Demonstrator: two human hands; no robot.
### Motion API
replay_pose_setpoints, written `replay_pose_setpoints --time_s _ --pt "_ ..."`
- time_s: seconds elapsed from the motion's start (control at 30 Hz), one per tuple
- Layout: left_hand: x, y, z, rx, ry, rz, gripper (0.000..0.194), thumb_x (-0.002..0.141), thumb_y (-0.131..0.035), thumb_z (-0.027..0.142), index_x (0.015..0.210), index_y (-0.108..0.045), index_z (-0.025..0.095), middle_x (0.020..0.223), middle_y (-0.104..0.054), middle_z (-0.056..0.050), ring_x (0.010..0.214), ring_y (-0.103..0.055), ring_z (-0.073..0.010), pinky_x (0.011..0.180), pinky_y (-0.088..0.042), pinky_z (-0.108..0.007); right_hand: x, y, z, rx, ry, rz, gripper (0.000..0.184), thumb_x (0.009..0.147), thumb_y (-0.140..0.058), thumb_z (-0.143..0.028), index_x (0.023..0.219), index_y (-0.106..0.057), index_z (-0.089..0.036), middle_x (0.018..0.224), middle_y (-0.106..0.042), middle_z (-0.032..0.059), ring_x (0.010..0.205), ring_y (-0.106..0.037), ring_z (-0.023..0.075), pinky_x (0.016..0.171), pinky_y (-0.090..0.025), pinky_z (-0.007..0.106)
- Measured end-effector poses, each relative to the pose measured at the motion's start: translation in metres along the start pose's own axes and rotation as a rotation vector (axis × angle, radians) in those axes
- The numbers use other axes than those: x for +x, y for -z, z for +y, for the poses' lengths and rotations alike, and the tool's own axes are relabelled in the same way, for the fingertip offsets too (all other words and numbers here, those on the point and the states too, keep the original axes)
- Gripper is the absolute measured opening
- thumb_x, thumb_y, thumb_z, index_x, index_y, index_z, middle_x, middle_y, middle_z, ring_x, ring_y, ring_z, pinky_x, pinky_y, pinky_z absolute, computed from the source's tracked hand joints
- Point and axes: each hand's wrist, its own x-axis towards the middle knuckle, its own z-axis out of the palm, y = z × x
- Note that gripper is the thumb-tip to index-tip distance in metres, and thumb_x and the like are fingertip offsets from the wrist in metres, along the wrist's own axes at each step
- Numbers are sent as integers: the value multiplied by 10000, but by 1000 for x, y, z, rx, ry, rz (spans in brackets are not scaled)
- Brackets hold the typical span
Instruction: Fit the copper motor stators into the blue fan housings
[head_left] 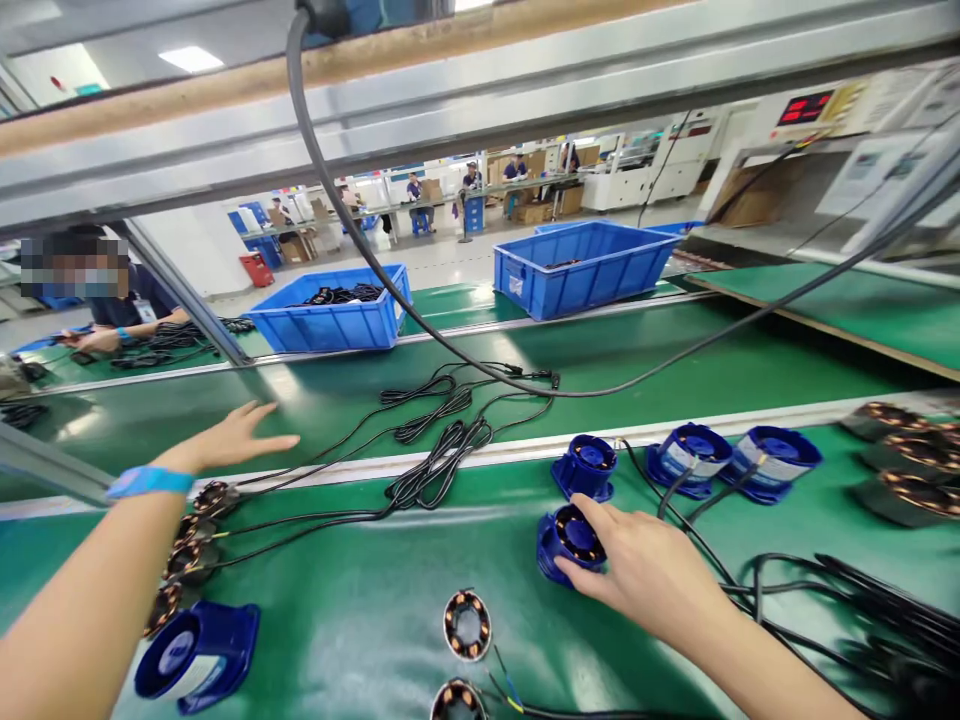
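Observation:
My right hand [651,565] grips a blue motor housing [553,548] by its rim, thumb and fingers around the top; a copper-wound core shows inside. Just behind it stands a similar blue housing [585,470]. My left hand [238,438] is stretched out over the bench with its fingers spread, holding nothing. Beneath that wrist sits a row of copper-wound stators [193,556], partly covered by the forearm. A blue housing with a label [202,655] lies tilted near the left forearm. One loose stator [451,630] rests at the front middle, another at the bottom edge.
Bundled black cables [439,465] lie across the white rail. Two labelled blue housings [694,458] and stacked stators [911,495] stand at right. Beyond are blue bins [322,325]. A thick hanging cable [420,320] loops across the view. A co-worker [131,295] handles cables at far left.

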Motion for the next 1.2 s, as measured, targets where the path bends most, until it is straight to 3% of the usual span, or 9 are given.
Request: replay_pose_setpoints --time_s 0.13,0.27,0.4,0.5,0.77,0.9,1.0,1.07,1.2 --pt "80 -44 135 23 -183 27 959 849 -604 728 1562 -292 167 1656 -217 -179 1534 -160 -398 1246 -83 -640 4 5 -3 19 -42 -47 589 827 -726 -490 1245 -654 -83 956 -753 115 732 -712 275 665 -543 378" --pt "100 -84 230 13 -258 -15 741 919 -614 607 1495 -410 186 1540 -410 -166 1447 -352 -375 1203 -236 -654 4 17 -10 66 -118 -29 617 771 -805 -478 1212 -668 -70 1025 -742 159 883 -702 310 832 -536 456" --pt "85 -84 242 -10 -346 -74 480 971 -601 482 1328 -549 166 1319 -580 -122 1240 -553 -289 1084 -443 -551 -5 37 -38 257 118 182 529 886 -736 -454 1318 -608 -178 1410 -592 122 1229 -562 309 1081 -401 504" --pt "66 -71 232 -32 -416 -177 404 978 -596 474 1226 -594 155 1160 -638 -93 1066 -625 -237 987 -512 -480 -15 43 -65 547 320 5 387 1004 -555 -497 1324 -592 -282 1413 -579 32 1206 -553 232 1041 -452 406" --pt "-21 -45 241 -172 -664 -437 462 993 -485 579 1094 -658 162 936 -687 -54 831 -651 -185 835 -537 -366 -6 26 -92 723 276 -343 450 1016 -460 -614 1300 -639 -315 1282 -623 44 1123 -585 233 993 -476 392" --pt "-73 -16 204 -200 -590 -279 617 939 -423 683 1379 -578 279 1313 -640 -86 1214 -593 -264 1093 -424 -383 10 30 -94 499 190 -325 501 1004 -465 -639 1196 -692 -236 1120 -678 85 1058 -590 282 922 -487 456" --pt "-122 -2 121 -154 -351 -94 765 878 -396 768 1517 -419 348 1533 -469 -69 1425 -413 -334 1207 -281 -500 20 28 -92 337 54 -315 503 1003 -515 -582 1184 -690 -146 1103 -667 148 1064 -602 320 887 -522 453" --pt "-161 -12 52 -87 -123 -9 933 730 -519 831 1501 -459 308 1562 -407 -162 1431 -351 -487 1141 -257 -703 22 23 -90 263 8 -323 432 1018 -534 -479 1210 -674 -118 1098 -659 172 1056 -624 333 829 -553 428" --pt "-228 -69 -56 -219 -20 -189 851 641 -663 782 1414 -321 682 1547 -446 141 1392 -495 -310 1130 -428 -506 22 14 -92 295 61 -324 365 1032 -430 -173 1362 -582 -207 1265 -617 132 932 -699 244 684 -567 316"
